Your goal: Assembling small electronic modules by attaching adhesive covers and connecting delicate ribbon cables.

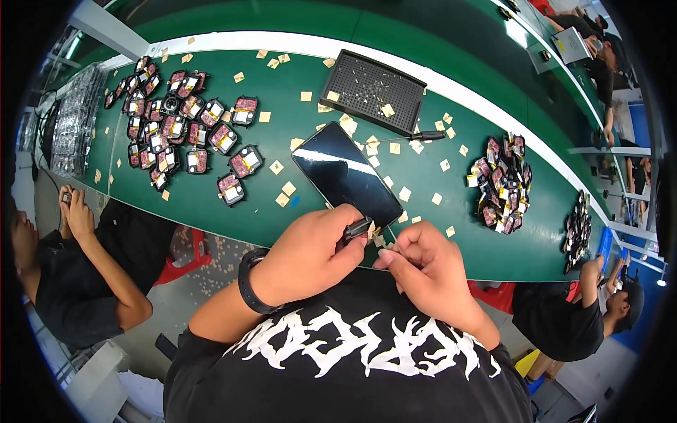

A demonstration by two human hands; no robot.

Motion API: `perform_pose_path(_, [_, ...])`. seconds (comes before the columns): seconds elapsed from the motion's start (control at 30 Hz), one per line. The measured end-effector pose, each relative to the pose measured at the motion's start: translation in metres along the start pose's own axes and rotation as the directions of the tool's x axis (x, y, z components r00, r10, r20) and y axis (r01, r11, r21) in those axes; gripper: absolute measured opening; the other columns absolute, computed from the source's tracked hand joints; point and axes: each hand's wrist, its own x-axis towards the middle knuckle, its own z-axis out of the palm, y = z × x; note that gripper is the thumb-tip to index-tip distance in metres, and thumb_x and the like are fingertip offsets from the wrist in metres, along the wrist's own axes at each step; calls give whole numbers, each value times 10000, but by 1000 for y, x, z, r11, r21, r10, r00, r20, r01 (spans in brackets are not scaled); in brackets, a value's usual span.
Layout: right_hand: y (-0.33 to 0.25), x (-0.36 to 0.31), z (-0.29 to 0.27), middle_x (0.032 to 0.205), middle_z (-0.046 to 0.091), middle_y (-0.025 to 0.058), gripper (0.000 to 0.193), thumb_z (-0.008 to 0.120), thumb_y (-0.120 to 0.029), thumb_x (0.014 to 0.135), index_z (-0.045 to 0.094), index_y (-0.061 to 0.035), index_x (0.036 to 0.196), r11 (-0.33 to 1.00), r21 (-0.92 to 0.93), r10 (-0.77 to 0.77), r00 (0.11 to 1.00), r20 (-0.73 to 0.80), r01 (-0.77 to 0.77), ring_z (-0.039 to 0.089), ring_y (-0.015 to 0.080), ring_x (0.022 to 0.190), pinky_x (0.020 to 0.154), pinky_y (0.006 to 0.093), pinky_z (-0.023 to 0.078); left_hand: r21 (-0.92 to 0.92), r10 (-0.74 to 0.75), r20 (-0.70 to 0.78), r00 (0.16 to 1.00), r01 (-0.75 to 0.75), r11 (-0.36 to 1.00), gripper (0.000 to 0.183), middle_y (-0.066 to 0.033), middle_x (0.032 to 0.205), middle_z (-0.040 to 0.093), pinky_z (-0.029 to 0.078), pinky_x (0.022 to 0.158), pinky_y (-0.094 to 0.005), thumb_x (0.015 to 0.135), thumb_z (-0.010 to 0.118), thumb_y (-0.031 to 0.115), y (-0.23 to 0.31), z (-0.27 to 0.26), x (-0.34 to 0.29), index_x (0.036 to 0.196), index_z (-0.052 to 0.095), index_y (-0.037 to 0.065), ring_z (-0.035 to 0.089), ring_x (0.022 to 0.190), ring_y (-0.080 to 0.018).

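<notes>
At the table's near edge, my left hand [310, 257] is closed round a small black housing [357, 228], mostly covered by the fingers. My right hand [434, 271] is beside it, thumb and fingers pinched on a thin, pale tool [393, 238] whose kind I cannot make out. Its tip comes close to the housing; whether they touch cannot be told. Just beyond both hands lies a black phone-like slab [345, 173] with a glossy screen, tilted on the green table [282, 225]. Small beige paper squares [288, 189] are scattered around.
Open black housings with red boards [173, 127] cluster at left; another pile [504, 185] lies at right. A perforated black tray [374, 88] stands behind the slab, near a black-handled screwdriver [429, 135]. Clear plastic trays [74, 120] stack far left. Co-workers sit on both sides.
</notes>
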Motion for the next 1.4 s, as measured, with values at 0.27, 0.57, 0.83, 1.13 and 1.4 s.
perform_pose_path(0.27, [-8, 6, 4, 771, 723, 91, 168, 652, 1, 987, 484, -6, 983, 989, -147, 28, 999, 38, -22, 625, 56, 639, 543, 227, 445, 141, 101, -35, 994, -95, 985, 137, -132, 785, 634, 459, 604, -399, 928, 671, 62, -10, 12, -5, 1040, 612, 9, 612, 663, -318])
perform_pose_path(0.57, [15, -1, -5, 891, 722, 114, 194, 632, 27, 1006, 446, -26, 1016, 997, -38, -63, 987, 149, 69, 597, 41, 646, 534, 200, 435, -198, -15, 321, 947, 82, 977, 98, -54, 769, 618, 431, 586, -334, 1004, 600, 116, -5, -18, 3, 1015, 607, 19, 564, 625, -187])
perform_pose_path(0.83, [26, -7, -5, 834, 695, 69, 211, 681, 2, 987, 476, -34, 1021, 948, 242, -243, 961, 130, 207, 605, 44, 701, 601, 233, 468, -638, -39, 513, 858, 411, 651, 98, 20, 814, 530, 358, 577, -255, 1050, 557, 79, -18, -11, -2, 1092, 564, -8, 441, 670, -56])
perform_pose_path(1.13, [13, 6, -4, 961, 689, 69, 403, 925, -23, 744, 680, -6, 1063, 758, -319, -550, 820, 159, 570, 449, 45, 564, 489, 208, 361, -692, -41, 516, 855, 445, 568, 123, 33, 811, 499, 332, 585, -234, 1057, 542, 87, -19, -6, -3, 1130, 576, -6, 402, 671, -45])
perform_pose_path(1.4, [9, 7, -13, 959, 743, 140, 341, 812, 38, 788, 726, 20, 1118, 723, -344, -580, 797, 170, 600, 745, 199, 760, 659, 287, 592, -343, 35, 333, 942, 86, 935, 127, -51, 846, 644, 461, 657, -343, 1028, 541, 90, -11, -5, -5, 1062, 618, -4, 588, 714, -172])
